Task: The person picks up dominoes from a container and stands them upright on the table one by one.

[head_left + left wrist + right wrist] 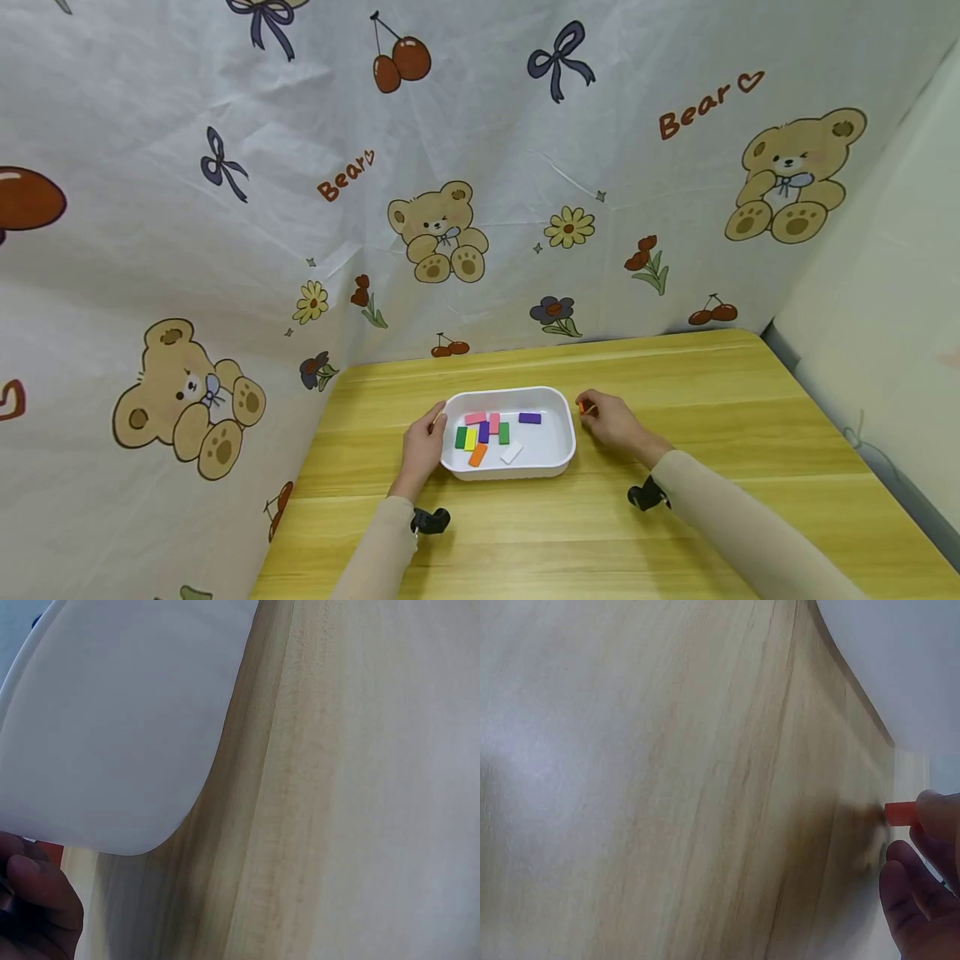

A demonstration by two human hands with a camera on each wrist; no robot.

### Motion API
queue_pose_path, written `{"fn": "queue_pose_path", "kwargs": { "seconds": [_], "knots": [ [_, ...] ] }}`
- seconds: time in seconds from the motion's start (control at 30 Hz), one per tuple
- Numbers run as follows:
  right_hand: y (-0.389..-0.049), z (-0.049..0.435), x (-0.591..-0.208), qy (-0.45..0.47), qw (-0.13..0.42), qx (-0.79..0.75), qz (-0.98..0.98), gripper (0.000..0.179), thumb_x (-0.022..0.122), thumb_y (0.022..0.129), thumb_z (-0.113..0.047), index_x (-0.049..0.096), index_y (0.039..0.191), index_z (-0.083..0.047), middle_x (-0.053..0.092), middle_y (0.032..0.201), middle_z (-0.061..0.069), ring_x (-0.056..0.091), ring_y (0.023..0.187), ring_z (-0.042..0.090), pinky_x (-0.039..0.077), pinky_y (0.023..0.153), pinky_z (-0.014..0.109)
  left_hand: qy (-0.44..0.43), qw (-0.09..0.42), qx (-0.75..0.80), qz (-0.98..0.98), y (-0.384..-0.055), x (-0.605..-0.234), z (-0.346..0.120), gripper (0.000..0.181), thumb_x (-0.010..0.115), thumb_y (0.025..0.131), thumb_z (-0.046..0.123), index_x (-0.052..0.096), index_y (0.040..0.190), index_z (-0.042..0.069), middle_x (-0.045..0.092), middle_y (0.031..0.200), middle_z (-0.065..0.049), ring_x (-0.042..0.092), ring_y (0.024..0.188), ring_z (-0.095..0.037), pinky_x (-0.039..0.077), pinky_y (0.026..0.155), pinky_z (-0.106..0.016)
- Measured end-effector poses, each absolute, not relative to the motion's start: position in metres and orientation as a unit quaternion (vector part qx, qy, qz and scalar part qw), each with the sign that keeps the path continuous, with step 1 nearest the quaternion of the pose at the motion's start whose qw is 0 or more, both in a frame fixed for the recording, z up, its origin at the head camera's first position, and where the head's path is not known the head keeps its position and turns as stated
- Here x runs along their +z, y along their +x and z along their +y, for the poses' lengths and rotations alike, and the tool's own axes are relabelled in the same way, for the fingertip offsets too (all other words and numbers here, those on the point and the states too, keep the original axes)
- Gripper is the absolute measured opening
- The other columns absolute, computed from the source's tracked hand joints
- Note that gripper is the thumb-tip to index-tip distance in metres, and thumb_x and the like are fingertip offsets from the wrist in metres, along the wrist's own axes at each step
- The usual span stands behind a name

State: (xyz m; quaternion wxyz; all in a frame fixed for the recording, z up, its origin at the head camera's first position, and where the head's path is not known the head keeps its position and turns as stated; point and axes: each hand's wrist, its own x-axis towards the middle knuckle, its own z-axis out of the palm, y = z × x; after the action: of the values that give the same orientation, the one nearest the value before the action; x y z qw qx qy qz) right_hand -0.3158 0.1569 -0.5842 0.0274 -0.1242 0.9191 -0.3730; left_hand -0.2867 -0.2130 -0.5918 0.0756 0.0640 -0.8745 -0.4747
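Observation:
A white tray (555,446) stands on the table with several small coloured blocks inside. My left hand (422,446) is right at the tray's left end, thumb and forefinger together. In the left wrist view a reddish block (51,851) shows in part beside those fingertips, mostly hidden by the hand and the tray. Just off the tray's right end, my right hand (606,417) pinches an orange block (900,814) between thumb and forefinger. Its other fingers (904,900) are loosely bent.
Inside the tray lie pink, purple (529,418), green (504,433), yellow (470,439), orange (477,454) and white (512,452) blocks. A bear-printed cloth (510,167) hangs behind and left of the wooden table (525,542). A pale wall (892,333) borders the right side.

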Motion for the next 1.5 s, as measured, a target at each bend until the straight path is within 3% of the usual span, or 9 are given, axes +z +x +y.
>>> {"fn": "queue_pose_path", "kwargs": {
  "seconds": [0.27,0.43,0.7,0.93,1.1,1.37,1.5],
  "knots": [
    [-0.316,0.157,-0.588,-0.123,0.028,-0.377,0.918,0.027,0.068,0.095,0.000,0.064,0.121,0.001,0.070,0.111,0.015,0.068,0.098,0.026,0.060,0.090,0.045,0.058,0.075,-0.483,-0.871,-0.286,-0.593,-0.215,0.038,0.055,0.108,0.030,0.062,0.145,0.023,0.067,0.090,-0.008,0.056,0.084,-0.018,0.051,0.069,-0.026],
    [-0.316,0.157,-0.587,-0.120,0.036,-0.373,0.919,0.031,0.071,0.094,-0.002,0.064,0.124,0.002,0.070,0.110,0.014,0.066,0.097,0.025,0.060,0.090,0.045,0.054,0.074,-0.486,-0.869,-0.285,-0.592,-0.215,0.038,0.055,0.108,0.031,0.062,0.145,0.024,0.073,0.108,-0.011,0.061,0.095,-0.020,0.056,0.079,-0.031],
    [-0.316,0.157,-0.585,-0.119,0.045,-0.363,0.923,0.042,0.074,0.093,-0.008,0.062,0.132,0.003,0.068,0.120,0.017,0.064,0.100,0.026,0.059,0.092,0.046,0.056,0.074,-0.484,-0.870,-0.286,-0.591,-0.216,0.038,0.056,0.108,0.029,0.063,0.144,0.021,0.073,0.111,-0.011,0.058,0.090,-0.018,0.054,0.075,-0.027],
    [-0.313,0.159,-0.575,-0.119,0.035,-0.365,0.923,0.043,0.073,0.093,-0.006,0.061,0.134,0.003,0.065,0.130,0.022,0.062,0.119,0.039,0.055,0.103,0.055,0.055,0.069,-0.486,-0.870,-0.286,-0.590,-0.216,0.038,0.056,0.108,0.029,0.062,0.145,0.022,0.073,0.112,-0.011,0.058,0.089,-0.018,0.054,0.077,-0.028],
    [-0.312,0.159,-0.566,-0.131,0.038,-0.363,0.922,0.048,0.075,0.092,-0.006,0.060,0.136,0.003,0.063,0.135,0.022,0.061,0.121,0.042,0.054,0.103,0.056,0.056,0.068,-0.486,-0.870,-0.285,-0.590,-0.216,0.038,0.055,0.108,0.029,0.062,0.145,0.021,0.073,0.111,-0.011,0.057,0.088,-0.017,0.053,0.075,-0.026],
    [-0.312,0.160,-0.557,-0.146,0.026,-0.363,0.920,0.048,0.075,0.091,-0.009,0.060,0.136,0.001,0.065,0.132,0.021,0.062,0.119,0.043,0.056,0.099,0.055,0.062,0.065,-0.485,-0.870,-0.284,-0.590,-0.215,0.038,0.055,0.108,0.031,0.062,0.145,0.023,0.064,0.143,-0.010,0.060,0.100,-0.019,0.058,0.085,-0.032],
    [-0.312,0.160,-0.553,-0.156,0.009,-0.364,0.918,0.044,0.075,0.091,-0.009,0.063,0.132,0.001,0.067,0.124,0.021,0.064,0.112,0.041,0.058,0.094,0.053,0.059,0.066,-0.485,-0.870,-0.284,-0.590,-0.215,0.039,0.055,0.108,0.030,0.062,0.145,0.022,0.066,0.141,-0.011,0.059,0.097,-0.019,0.057,0.082,-0.030]
  ]
}}
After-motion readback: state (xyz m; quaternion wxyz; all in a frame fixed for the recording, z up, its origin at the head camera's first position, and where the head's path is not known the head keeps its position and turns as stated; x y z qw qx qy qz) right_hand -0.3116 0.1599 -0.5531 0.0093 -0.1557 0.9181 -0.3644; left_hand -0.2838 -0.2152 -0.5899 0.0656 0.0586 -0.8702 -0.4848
